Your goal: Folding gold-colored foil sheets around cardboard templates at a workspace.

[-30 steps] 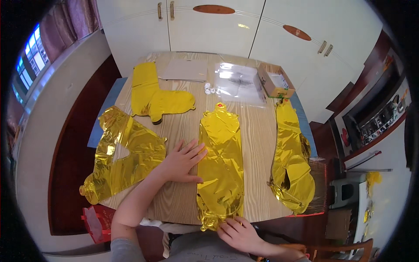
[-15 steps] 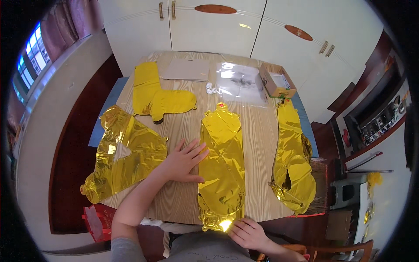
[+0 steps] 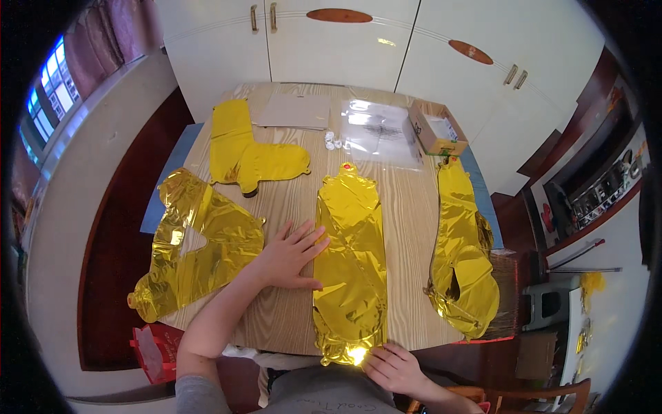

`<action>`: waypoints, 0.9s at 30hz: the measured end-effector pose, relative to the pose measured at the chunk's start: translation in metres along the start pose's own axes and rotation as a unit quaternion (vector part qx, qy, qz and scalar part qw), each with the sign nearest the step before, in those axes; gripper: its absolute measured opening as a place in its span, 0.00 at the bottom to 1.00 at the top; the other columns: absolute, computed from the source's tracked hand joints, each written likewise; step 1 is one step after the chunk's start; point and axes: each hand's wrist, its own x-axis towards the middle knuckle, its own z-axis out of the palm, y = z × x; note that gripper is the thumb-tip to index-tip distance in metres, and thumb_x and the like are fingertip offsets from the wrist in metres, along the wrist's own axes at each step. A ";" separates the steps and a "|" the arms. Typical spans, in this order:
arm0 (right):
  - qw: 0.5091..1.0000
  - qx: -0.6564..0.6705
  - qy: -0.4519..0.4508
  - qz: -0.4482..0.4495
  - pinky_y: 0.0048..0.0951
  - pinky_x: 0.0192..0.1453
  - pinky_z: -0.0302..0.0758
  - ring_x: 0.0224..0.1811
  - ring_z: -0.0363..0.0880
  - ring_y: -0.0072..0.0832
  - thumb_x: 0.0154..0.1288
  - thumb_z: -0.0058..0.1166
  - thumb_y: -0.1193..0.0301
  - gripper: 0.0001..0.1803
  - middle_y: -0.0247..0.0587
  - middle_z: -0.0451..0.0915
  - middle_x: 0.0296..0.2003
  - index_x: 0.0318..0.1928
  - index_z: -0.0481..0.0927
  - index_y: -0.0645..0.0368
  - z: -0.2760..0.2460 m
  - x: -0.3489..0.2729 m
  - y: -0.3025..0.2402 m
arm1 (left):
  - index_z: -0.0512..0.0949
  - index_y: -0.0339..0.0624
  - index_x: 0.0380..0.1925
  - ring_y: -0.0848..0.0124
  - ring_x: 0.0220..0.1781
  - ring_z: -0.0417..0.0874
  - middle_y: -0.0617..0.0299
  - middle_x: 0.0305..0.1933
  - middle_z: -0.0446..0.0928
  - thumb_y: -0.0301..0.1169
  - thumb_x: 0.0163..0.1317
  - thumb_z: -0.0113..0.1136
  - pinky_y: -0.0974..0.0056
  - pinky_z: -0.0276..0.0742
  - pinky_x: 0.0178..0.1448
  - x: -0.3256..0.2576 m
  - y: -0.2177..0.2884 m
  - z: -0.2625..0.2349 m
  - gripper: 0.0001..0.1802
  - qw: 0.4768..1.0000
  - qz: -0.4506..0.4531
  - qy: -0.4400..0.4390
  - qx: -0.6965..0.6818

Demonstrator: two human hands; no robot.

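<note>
A long, flat gold foil balloon (image 3: pixel 350 255) lies crosswise to the table's near edge in front of me, a small red spot at its far end. My left hand (image 3: pixel 293 257) rests on the wood with fingers spread, the fingertips and thumb at the balloon's left edge. At the near right corner, my right hand (image 3: pixel 393 369) has its bent fingers closed on the balloon's rim; the thumb is mostly hidden. To the left lies a gold foil balloon with a triangular hole (image 3: pixel 224 252), and beyond it an L-shaped gold balloon (image 3: pixel 252 152). A curved gold balloon (image 3: pixel 462 255) lies at the right.
Along the far side of the wooden table (image 3: pixel 286 321) are grey-beige card sheets (image 3: pixel 295 112), a clear plastic bag (image 3: pixel 380 134), small white rolls (image 3: pixel 332 141) and an open cardboard box (image 3: pixel 438 129). White cabinets (image 3: pixel 338 52) stand behind. A red bag (image 3: pixel 155 352) sits below at left.
</note>
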 end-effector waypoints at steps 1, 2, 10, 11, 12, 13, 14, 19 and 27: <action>1.000 0.000 -0.001 0.000 0.34 0.62 0.72 0.53 0.78 0.27 0.57 0.59 0.69 0.11 0.31 0.81 0.45 0.41 0.82 0.52 -0.001 0.000 0.000 | 0.57 0.43 0.73 0.50 0.81 0.44 0.49 0.78 0.52 0.74 0.58 0.45 0.36 0.35 0.78 0.000 0.000 0.000 0.55 1.000 0.000 -0.001 0.000; 1.000 0.001 -0.003 0.000 0.35 0.62 0.72 0.54 0.78 0.27 0.57 0.59 0.69 0.11 0.31 0.81 0.45 0.41 0.82 0.52 -0.001 0.000 0.000 | 0.57 0.43 0.73 0.50 0.81 0.45 0.49 0.78 0.53 0.74 0.58 0.45 0.36 0.35 0.78 0.000 0.000 -0.001 0.55 1.000 0.000 -0.001 0.000; 1.000 0.006 -0.001 -0.001 0.35 0.62 0.73 0.54 0.78 0.28 0.58 0.59 0.68 0.11 0.32 0.81 0.46 0.42 0.82 0.52 0.002 -0.002 0.001 | 0.58 0.44 0.72 0.49 0.80 0.47 0.49 0.77 0.54 0.74 0.57 0.46 0.35 0.38 0.77 0.000 -0.001 0.000 0.54 1.000 0.005 0.014 0.001; 1.000 0.007 0.000 -0.001 0.35 0.62 0.73 0.54 0.78 0.28 0.58 0.59 0.68 0.11 0.32 0.81 0.46 0.42 0.82 0.52 0.002 -0.002 0.001 | 0.58 0.44 0.72 0.49 0.80 0.48 0.49 0.77 0.54 0.74 0.57 0.46 0.35 0.38 0.77 0.000 -0.001 0.000 0.54 1.000 0.006 0.016 0.003; 1.000 0.008 -0.001 -0.001 0.35 0.62 0.73 0.54 0.78 0.28 0.58 0.59 0.68 0.10 0.32 0.81 0.46 0.42 0.82 0.52 0.002 -0.003 0.001 | 0.59 0.44 0.72 0.49 0.80 0.48 0.49 0.77 0.54 0.74 0.57 0.46 0.36 0.38 0.77 0.000 -0.001 0.001 0.54 1.000 0.006 0.016 0.005; 1.000 0.008 -0.001 0.000 0.35 0.62 0.73 0.54 0.78 0.28 0.58 0.59 0.68 0.10 0.32 0.80 0.46 0.42 0.82 0.52 0.002 -0.003 0.001 | 0.59 0.44 0.72 0.49 0.80 0.48 0.49 0.77 0.54 0.74 0.57 0.46 0.36 0.38 0.77 0.000 -0.001 0.001 0.54 1.000 0.007 0.016 0.007; 1.000 0.009 -0.002 0.001 0.36 0.62 0.73 0.54 0.78 0.27 0.58 0.59 0.68 0.10 0.32 0.80 0.46 0.42 0.82 0.52 0.002 -0.003 0.001 | 0.59 0.44 0.72 0.49 0.80 0.48 0.49 0.77 0.54 0.73 0.58 0.46 0.36 0.38 0.77 0.000 -0.001 0.001 0.54 1.000 0.008 0.017 0.009; 1.000 0.000 0.001 -0.001 0.35 0.62 0.73 0.53 0.78 0.27 0.58 0.62 0.66 0.10 0.31 0.81 0.45 0.41 0.82 0.52 0.002 -0.002 0.001 | 0.59 0.44 0.72 0.49 0.80 0.48 0.49 0.77 0.55 0.73 0.58 0.46 0.37 0.39 0.77 -0.001 0.000 0.001 0.53 1.000 0.006 0.018 0.007; 0.996 0.093 0.014 0.005 0.40 0.67 0.68 0.56 0.78 0.31 0.60 0.62 0.58 0.18 0.34 0.81 0.49 0.48 0.81 0.53 -0.025 0.024 0.020 | 0.59 0.45 0.72 0.50 0.80 0.49 0.49 0.77 0.55 0.72 0.58 0.48 0.37 0.40 0.77 0.000 0.001 -0.001 0.53 1.000 0.006 0.020 0.009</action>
